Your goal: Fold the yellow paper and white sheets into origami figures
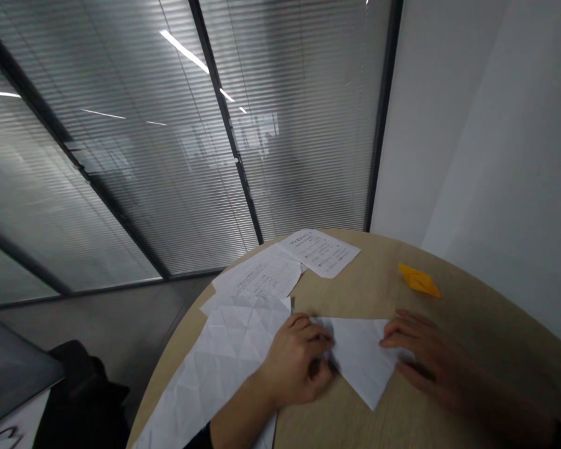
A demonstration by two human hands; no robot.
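A white sheet of paper (362, 352), folded into a triangle with its point toward me, lies on the table between my hands. My left hand (299, 358) has its fingers curled over the paper's left corner, the thumb tucked below. At the right corner my right hand (423, 352) has its fingers along the top and its thumb beneath, with the corner between them; this hand is partly blurred by motion. Beside my left wrist lies a large creased white sheet (219, 352). A small folded orange paper piece (419, 280) rests beyond my right hand.
Printed sheets (320, 249) lie overlapping at the far side of the round wooden table (355, 293). Glass panels with blinds (303, 156) stand behind it, and a white wall (472, 143) rises at the right. A black object (84, 393) is at lower left.
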